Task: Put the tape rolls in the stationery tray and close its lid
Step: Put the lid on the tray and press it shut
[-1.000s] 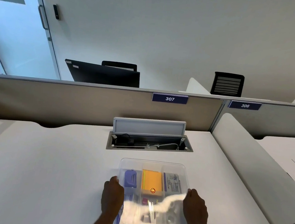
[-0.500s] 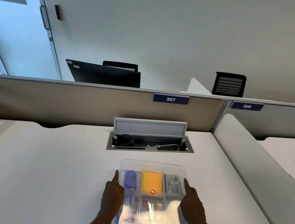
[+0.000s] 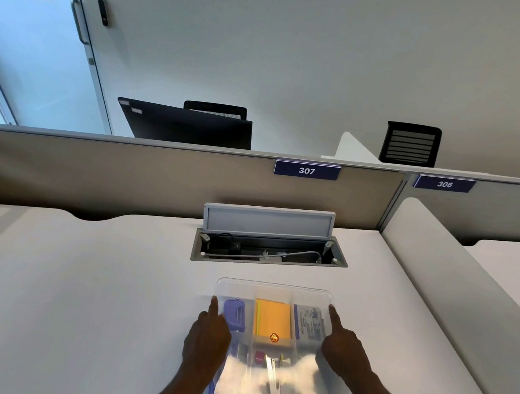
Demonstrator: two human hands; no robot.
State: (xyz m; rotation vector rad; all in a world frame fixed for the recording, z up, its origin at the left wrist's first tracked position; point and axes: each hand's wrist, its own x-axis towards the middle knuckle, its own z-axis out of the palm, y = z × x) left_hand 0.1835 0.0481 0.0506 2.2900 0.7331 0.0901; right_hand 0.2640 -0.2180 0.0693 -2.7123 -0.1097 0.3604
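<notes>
A clear plastic stationery tray sits on the white desk near the front edge, with its transparent lid lying over it. Through the lid I see a purple stapler, an orange notepad and a printed packet. Glare hides the near compartments, so I cannot make out the tape rolls. My left hand rests on the tray's left edge with the index finger stretched forward. My right hand lies on the right edge the same way.
An open cable hatch with a raised flap sits in the desk just beyond the tray. A beige partition with a "307" label closes the back. A white divider runs along the right side.
Both hands slid forward along the lid's side edges, index fingers now stretched toward the far corners. The lid has settled flatter over the tray.
</notes>
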